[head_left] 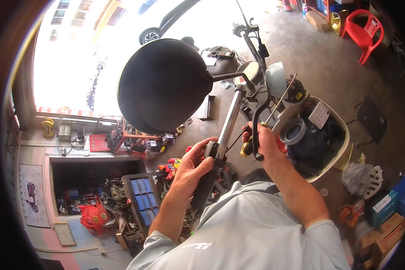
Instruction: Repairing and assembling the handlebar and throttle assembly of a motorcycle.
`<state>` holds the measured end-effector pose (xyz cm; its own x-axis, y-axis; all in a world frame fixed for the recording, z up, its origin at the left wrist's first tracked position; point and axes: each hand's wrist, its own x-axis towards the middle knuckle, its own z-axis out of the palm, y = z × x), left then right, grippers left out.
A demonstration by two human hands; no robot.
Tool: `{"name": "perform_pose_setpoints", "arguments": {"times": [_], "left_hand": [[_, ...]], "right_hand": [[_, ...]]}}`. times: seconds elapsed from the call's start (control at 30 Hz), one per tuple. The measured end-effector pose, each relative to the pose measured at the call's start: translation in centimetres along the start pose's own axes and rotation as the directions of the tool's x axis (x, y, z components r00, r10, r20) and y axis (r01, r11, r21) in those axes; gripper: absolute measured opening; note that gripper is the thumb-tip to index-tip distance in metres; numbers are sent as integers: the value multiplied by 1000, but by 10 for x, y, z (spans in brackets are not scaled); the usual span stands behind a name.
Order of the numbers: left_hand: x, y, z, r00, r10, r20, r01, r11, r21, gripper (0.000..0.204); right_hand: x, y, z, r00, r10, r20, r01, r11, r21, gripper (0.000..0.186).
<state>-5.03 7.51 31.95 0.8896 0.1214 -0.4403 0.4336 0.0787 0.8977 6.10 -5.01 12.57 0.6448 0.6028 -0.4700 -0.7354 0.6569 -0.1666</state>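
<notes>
A chrome handlebar tube [232,118] slants up in front of me, with a black rubber grip [205,183] at its near end. My left hand [194,167] is closed around the black switch housing [217,150] between tube and grip, its thumb lying across the housing. In my right hand [264,140] is a screwdriver [246,147] with a yellow and black handle; its long shaft points up and away to the right. The black brake lever [255,121] hangs down in front of that hand. A big black rear-view mirror [165,85], on a bent stem, rises at the upper left.
To the right stands a cream tub-like bin [344,146] holding a grey tape roll [293,131] and dark cloth. A red plastic chair [363,33] is at the far right. Cluttered parts and a blue-compartment tray [144,198] lie at the left. Boxes [391,231] sit lower right.
</notes>
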Motion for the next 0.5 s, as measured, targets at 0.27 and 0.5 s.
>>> {"name": "perform_pose_setpoints", "arguments": {"times": [0.27,0.5], "left_hand": [[0,0,12,999,33,15,-34,998,56,66],[-5,3,21,999,-46,-16,45,998,-47,62]], "right_hand": [[-11,-5,6,999,-23,-34,24,1000,9,19],[-14,-5,6,999,-31,-37,32,999,24,18]]}}
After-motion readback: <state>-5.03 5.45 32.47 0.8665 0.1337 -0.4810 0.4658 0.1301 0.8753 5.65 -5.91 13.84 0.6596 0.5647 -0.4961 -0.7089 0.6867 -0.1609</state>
